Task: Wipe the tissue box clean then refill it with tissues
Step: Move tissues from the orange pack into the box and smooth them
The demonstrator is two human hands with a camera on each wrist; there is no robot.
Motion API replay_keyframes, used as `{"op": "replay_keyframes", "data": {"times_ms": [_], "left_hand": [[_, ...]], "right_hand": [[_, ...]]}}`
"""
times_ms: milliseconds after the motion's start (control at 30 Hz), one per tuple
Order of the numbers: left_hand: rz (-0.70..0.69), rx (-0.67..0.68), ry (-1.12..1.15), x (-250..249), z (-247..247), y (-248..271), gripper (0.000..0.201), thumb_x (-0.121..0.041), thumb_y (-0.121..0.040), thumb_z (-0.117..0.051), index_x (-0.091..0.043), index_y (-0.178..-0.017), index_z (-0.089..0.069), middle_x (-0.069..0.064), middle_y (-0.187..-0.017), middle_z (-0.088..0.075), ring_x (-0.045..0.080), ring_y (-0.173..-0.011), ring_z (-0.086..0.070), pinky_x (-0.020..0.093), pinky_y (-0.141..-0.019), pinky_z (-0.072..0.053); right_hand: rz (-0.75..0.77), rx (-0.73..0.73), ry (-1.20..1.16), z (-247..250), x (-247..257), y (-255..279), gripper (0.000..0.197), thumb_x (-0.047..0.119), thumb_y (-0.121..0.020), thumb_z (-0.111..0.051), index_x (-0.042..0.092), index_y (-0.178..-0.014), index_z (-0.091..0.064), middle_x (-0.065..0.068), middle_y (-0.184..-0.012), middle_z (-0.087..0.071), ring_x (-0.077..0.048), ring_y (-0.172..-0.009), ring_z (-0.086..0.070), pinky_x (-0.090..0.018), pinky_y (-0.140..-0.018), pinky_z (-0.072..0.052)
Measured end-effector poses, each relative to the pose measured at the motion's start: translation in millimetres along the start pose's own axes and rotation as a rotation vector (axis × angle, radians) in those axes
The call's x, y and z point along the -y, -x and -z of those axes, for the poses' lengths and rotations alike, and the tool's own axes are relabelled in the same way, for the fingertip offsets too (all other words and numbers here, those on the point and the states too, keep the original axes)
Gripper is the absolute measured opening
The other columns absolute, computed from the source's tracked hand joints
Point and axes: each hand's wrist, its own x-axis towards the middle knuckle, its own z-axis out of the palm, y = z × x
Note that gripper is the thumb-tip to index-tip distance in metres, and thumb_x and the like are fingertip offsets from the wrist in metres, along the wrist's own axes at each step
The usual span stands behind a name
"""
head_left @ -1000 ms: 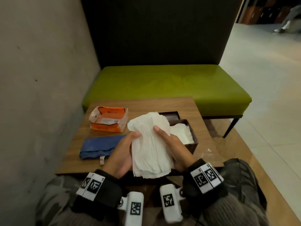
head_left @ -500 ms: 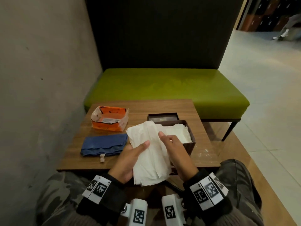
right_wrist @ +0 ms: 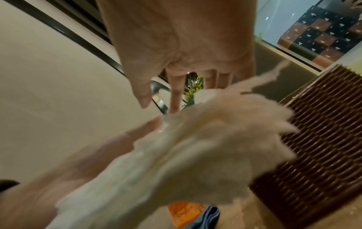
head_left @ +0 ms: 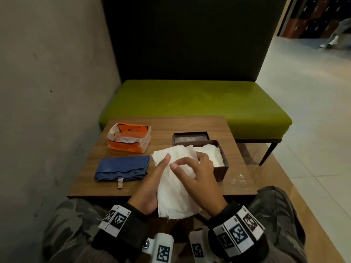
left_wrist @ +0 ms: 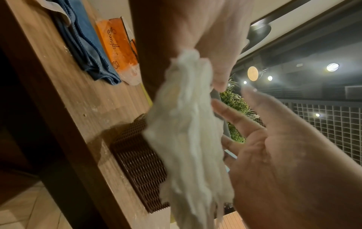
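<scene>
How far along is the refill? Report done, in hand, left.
Done, apparently: the blue cloth lies folded aside, the orange pack is torn open, and tissues already lie in the tissue box. In hand: the left hand grips a stack of tissues, the right hand resting on it. Left: load that stack, then fit the lid.

Left hand (head_left: 150,187) fingers hidden under tissue stack (head_left: 171,198); tissue box (head_left: 221,171) near corner behind right hand (head_left: 201,179).
</scene>
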Motion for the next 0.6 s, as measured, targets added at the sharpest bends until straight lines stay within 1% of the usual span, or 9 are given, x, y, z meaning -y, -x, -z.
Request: {"op": "replay_keyframes", "data": {"times_ms": [67, 133, 200, 233, 300, 367, 433, 533, 600], "left_hand": [[-0.014, 0.022, 0.006, 0.5, 1.9, -1.7, 0.047, -0.045, -0.085, -0.058, -0.014, -0.120, -0.061, 0.018, -0.117, -0.065, 0.032, -0.110, -0.062, 0.050, -0.100, -0.043], [-0.065, -0.010, -0.039, 3.2, 5.6, -5.5, 0.048, -0.032, -0.080, -0.069, -0.014, -0.123, -0.058, 0.015, -0.116, -0.066, 0.031, -0.109, -0.062, 0.052, -0.100, -0.043], [-0.094, -0.059, -0.079, 3.1, 6.7, -7.6, 0.044, -0.017, -0.080, -0.069, -0.012, -0.122, -0.058, 0.012, -0.112, -0.069, 0.029, -0.105, -0.065, 0.049, -0.096, -0.047], [-0.093, -0.064, -0.088, 2.9, 5.9, -8.0, 0.041, -0.013, -0.081, -0.067, -0.011, -0.121, -0.058, 0.012, -0.110, -0.070, 0.029, -0.103, -0.066, 0.047, -0.094, -0.049], [-0.073, -0.043, -0.096, 4.4, 3.5, -9.7, 0.037, -0.010, -0.082, -0.065, -0.008, -0.119, -0.059, 0.013, -0.109, -0.070, 0.030, -0.103, -0.066, 0.048, -0.095, -0.048], [-0.066, -0.003, -0.130, 7.9, -1.0, -11.8, 0.040, -0.013, -0.081, -0.067, -0.009, -0.120, -0.059, 0.014, -0.111, -0.069, 0.030, -0.104, -0.065, 0.050, -0.097, -0.047], [-0.072, 0.021, -0.161, 9.5, -4.6, -12.3, 0.043, -0.019, -0.078, -0.069, -0.012, -0.119, -0.059, 0.012, -0.110, -0.070, 0.029, -0.103, -0.066, 0.050, -0.096, -0.047], [-0.105, 0.046, -0.183, 6.7, -3.1, -12.4, 0.038, -0.017, -0.082, -0.066, -0.013, -0.120, -0.059, 0.010, -0.111, -0.069, 0.026, -0.104, -0.066, 0.047, -0.095, -0.048], [-0.095, 0.061, -0.220, 4.5, -2.1, -12.9, 0.044, -0.018, -0.079, -0.068, -0.011, -0.121, -0.057, 0.011, -0.112, -0.069, 0.027, -0.105, -0.065, 0.048, -0.096, -0.048]], "right_hand": [[0.042, 0.029, -0.085, -0.3, 1.4, 2.7, 0.019, 0.061, -0.084, -0.053, 0.048, -0.093, -0.063, 0.009, -0.127, -0.038, -0.006, -0.127, -0.029, -0.020, -0.100, -0.027], [0.053, -0.098, -0.221, 0.7, -4.1, 1.7, 0.031, 0.060, -0.085, -0.050, 0.046, -0.112, -0.057, 0.009, -0.132, -0.042, -0.002, -0.126, -0.037, -0.020, -0.103, -0.034], [-0.118, -0.196, -0.412, 6.1, -12.5, -5.2, 0.046, 0.054, -0.088, -0.052, 0.036, -0.129, -0.045, 0.005, -0.134, -0.046, -0.004, -0.120, -0.047, -0.030, -0.102, -0.042], [-0.252, -0.158, -0.518, 9.5, -15.0, -8.1, 0.052, 0.055, -0.088, -0.053, 0.032, -0.133, -0.041, 0.003, -0.134, -0.048, -0.009, -0.118, -0.051, -0.035, -0.101, -0.045], [-0.433, 0.054, -0.710, 13.0, -17.3, -9.7, 0.056, 0.057, -0.087, -0.054, 0.025, -0.131, -0.048, -0.003, -0.128, -0.060, -0.020, -0.113, -0.061, -0.042, -0.098, -0.049], [-0.458, 0.194, -0.826, 11.0, -15.2, -6.7, 0.047, 0.048, -0.088, -0.059, 0.018, -0.123, -0.059, -0.008, -0.117, -0.068, -0.025, -0.108, -0.066, -0.046, -0.096, -0.050], [-0.451, 0.178, -0.820, 8.7, -13.6, -3.6, 0.041, 0.039, -0.086, -0.065, 0.015, -0.119, -0.062, -0.010, -0.111, -0.071, -0.025, -0.103, -0.068, -0.047, -0.095, -0.051], [-0.422, 0.161, -0.835, 11.4, -15.1, -5.3, 0.035, 0.032, -0.089, -0.061, 0.015, -0.119, -0.061, -0.009, -0.111, -0.071, -0.024, -0.103, -0.068, -0.046, -0.094, -0.052], [-0.428, 0.157, -0.779, 10.1, -16.3, -8.0, 0.031, 0.026, -0.088, -0.064, 0.017, -0.118, -0.060, -0.008, -0.110, -0.071, -0.024, -0.102, -0.068, -0.044, -0.093, -0.053]]}}
